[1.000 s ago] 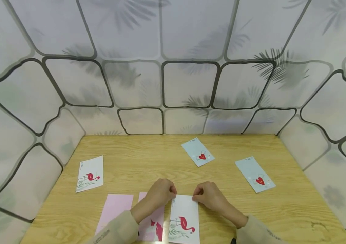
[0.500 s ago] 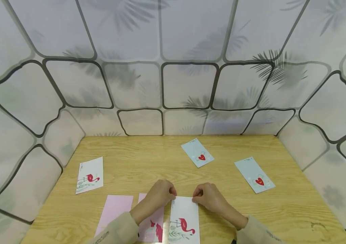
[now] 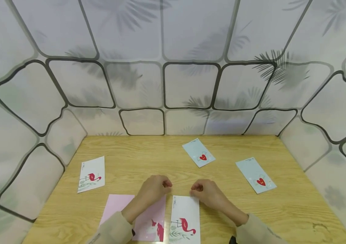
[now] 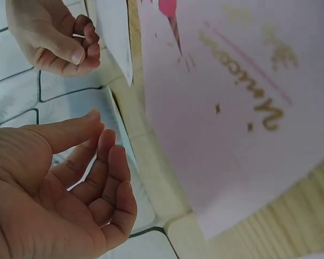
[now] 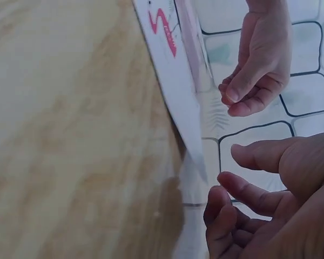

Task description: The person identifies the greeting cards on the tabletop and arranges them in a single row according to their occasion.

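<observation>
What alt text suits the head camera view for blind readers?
A left hand and right hand are near the far corners of a white rectangular paper flamingo card on a wooden table. Left of the card lie two pink paper cards; farther back, another white card and two light-blue heart cards.

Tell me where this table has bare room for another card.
A bare patch of table lies between the left flamingo card and the rear heart card; another spreads from the right sleeve to the table's right edge. The near middle is crowded: two pink cards and a second flamingo card lie side by side.
</observation>
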{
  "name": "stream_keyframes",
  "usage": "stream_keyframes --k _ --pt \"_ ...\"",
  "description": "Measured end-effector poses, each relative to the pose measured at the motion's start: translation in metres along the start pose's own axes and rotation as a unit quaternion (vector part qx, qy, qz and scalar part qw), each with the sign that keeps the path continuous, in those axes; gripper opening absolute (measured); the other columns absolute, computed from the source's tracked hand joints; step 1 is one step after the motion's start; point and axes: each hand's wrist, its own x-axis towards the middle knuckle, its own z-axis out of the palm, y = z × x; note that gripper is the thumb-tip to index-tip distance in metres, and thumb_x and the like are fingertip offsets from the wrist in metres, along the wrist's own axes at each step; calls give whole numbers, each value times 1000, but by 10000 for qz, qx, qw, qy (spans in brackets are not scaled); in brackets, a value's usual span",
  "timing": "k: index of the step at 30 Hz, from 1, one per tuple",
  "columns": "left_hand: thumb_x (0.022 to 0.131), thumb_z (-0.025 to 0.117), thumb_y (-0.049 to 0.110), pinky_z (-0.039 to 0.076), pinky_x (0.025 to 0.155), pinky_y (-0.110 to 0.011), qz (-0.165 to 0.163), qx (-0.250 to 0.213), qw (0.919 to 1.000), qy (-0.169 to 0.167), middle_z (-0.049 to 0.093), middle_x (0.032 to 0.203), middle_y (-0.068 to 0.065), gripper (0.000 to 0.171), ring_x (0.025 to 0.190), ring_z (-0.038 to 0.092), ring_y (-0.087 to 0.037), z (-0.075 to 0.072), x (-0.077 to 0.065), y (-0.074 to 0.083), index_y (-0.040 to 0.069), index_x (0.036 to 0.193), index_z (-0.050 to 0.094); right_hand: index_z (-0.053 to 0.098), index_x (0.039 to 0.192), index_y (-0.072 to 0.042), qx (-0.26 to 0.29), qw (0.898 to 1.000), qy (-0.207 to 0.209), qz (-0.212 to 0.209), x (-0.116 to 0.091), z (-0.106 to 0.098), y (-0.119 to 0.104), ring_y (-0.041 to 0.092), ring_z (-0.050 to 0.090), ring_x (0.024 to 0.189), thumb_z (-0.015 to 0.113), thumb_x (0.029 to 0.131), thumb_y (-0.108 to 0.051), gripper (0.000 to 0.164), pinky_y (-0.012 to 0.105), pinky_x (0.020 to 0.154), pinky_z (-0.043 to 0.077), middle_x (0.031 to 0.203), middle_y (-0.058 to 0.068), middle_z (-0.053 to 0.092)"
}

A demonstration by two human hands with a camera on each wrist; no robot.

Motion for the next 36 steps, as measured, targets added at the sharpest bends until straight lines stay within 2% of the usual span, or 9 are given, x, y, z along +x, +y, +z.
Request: stream_keyframes --k 3,9,13,20,24,29,36 --pt "91 78 10 52 65 -28 2 -186 9998 67 70 84 2 5 75 62 -11 -7 -3 -4 7 95 76 73 92 -7 -84 9999 96 -115 6 0 -8 10 56 73 77 92 -13 7 24 61 47 79 -6 63" --pt "96 75 13 56 70 -33 -366 -317 9978 448 71 97 -3 19 85 65 -16 -29 -12 -17 2 110 73 72 103 -1 -159 9983 198 -524 26 2 -35 11 59 75 74 95 -15 17 25 63 50 82 -5 64" --pt "96 74 13 58 74 -38 -479 -224 9959 736 72 100 -7 23 87 67 -20 -51 -15 -25 -1 114 72 70 110 2 -173 9978 186 -612 42 4 -54 11 58 73 73 96 -17 24 26 61 49 82 -4 63" --pt "100 69 13 57 78 -45 -555 -54 9931 1030 72 104 -13 26 93 68 -28 -94 -17 -45 -4 119 69 68 117 4 -214 9975 -72 -663 70 17 -82 7 45 55 73 97 -20 32 21 50 38 82 0 62" --pt "102 65 14 57 80 -49 -624 75 9911 1174 72 109 -19 30 98 68 -35 -118 -23 -62 -7 123 67 68 119 4 -292 9965 -298 -718 83 21 -104 7 46 57 72 98 -21 33 22 55 41 84 0 63" --pt "105 61 18 54 85 -54 -974 141 9858 1359 68 120 -26 37 109 64 -43 -147 -35 -93 -9 130 62 69 122 4 -379 9948 -672 -658 100 30 -129 9 50 59 71 99 -23 35 24 59 43 83 2 65" --pt "106 57 21 50 90 -60 -1510 220 9725 1760 64 123 -35 45 113 60 -52 -172 -48 -143 -15 133 57 69 126 3 -428 9905 -1090 -718 128 57 -152 10 65 73 71 100 -26 39 23 72 55 112 12 75"
